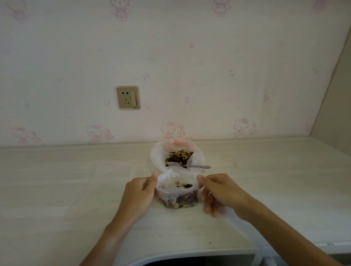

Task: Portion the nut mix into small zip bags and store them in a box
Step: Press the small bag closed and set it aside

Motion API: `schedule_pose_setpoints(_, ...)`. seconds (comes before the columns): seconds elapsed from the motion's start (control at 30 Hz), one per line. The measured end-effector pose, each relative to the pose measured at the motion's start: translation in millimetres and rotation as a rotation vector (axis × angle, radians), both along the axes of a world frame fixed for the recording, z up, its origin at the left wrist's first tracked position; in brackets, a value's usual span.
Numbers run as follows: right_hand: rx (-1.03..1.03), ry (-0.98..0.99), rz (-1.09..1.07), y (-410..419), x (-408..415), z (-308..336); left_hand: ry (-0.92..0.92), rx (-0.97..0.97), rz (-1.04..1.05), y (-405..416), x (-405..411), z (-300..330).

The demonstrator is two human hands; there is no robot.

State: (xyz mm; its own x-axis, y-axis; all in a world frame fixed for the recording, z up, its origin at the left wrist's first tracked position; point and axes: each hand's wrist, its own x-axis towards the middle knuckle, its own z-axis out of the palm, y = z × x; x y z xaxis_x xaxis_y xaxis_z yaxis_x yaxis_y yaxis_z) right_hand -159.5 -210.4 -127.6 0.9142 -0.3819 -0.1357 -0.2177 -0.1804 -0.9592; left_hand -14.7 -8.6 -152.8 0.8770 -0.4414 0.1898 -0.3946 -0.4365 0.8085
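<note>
The left hand (140,194) and right hand (219,191) pinch opposite rims of the open small zip bag (178,191).

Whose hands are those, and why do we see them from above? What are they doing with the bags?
No machine here: a person wears a camera on the head, so you look down at their own two hands. The left hand and right hand each pinch one side of a small zip bag, holding it open. It stands on a pale table with some nut mix already inside. Behind it sits a big bag of nut mix with a spoon resting in it. On the wall is a socket.
</note>
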Motion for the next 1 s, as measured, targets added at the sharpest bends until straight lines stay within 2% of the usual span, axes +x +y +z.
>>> schedule_pose_setpoints(0.2,0.029,-0.095,0.017,7,0,-7,0.485,-0.27,-0.193,0,-10,11)
schedule_pose_setpoints(0.3,0.036,-0.162,-0.001,7,0,-15,0.627,-0.356,-0.287,2,-6,14)
schedule_pose_setpoints(0.43,0.102,-0.244,-0.044,5,-1,-20,0.633,-0.399,-0.375,4,-7,12)
schedule_pose_setpoints(0.63,-0.062,-0.357,-0.213,13,-3,-24,0.254,-0.394,-0.088,-10,-15,2)
schedule_pose_setpoints(0.73,-0.083,-0.35,-0.266,14,-3,-25,0.13,-0.341,-0.018,-17,-20,-1)
schedule_pose_setpoints(0.87,0.017,-0.262,-0.191,14,-2,-22,0.209,-0.325,-0.032,-14,-21,1)
schedule_pose_setpoints(1.0,0.211,-0.242,-0.098,13,1,-16,0.501,-0.429,-0.201,-4,-16,9)
